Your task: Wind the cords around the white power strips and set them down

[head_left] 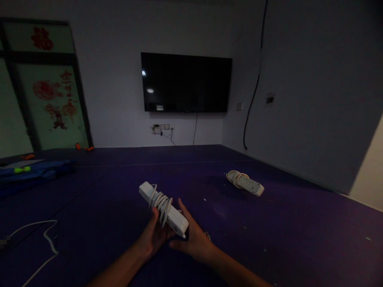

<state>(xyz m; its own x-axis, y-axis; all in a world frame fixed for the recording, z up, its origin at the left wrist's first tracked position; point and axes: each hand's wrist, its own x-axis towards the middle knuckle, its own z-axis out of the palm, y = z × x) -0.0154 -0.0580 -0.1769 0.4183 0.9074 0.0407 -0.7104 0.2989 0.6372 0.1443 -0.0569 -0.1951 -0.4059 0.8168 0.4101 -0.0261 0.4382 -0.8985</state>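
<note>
While the left hand (151,239) holds a white power strip (178,220) from below, its thumb beside the wound cord (163,203), the right hand (197,241) is spread wide around the strip's near right end; whether its fingers press on the strip, one cannot tell. The strip is raised above a purple surface (104,199), tilted so that its far end points left. Near left, a loose white cable (49,239) bends across that surface. Farther off to the right lies a second white power strip (251,186), its own cord looped about its left end. At the far left are a blue cloth (50,169), a bright yellow-green object (22,170) and small orange things (89,149). Beyond, a dark television (187,83) hangs on the wall (113,71) above sockets (164,126), between a door with red decorations (43,89) at left and a hanging black cable (256,85) at right.
</note>
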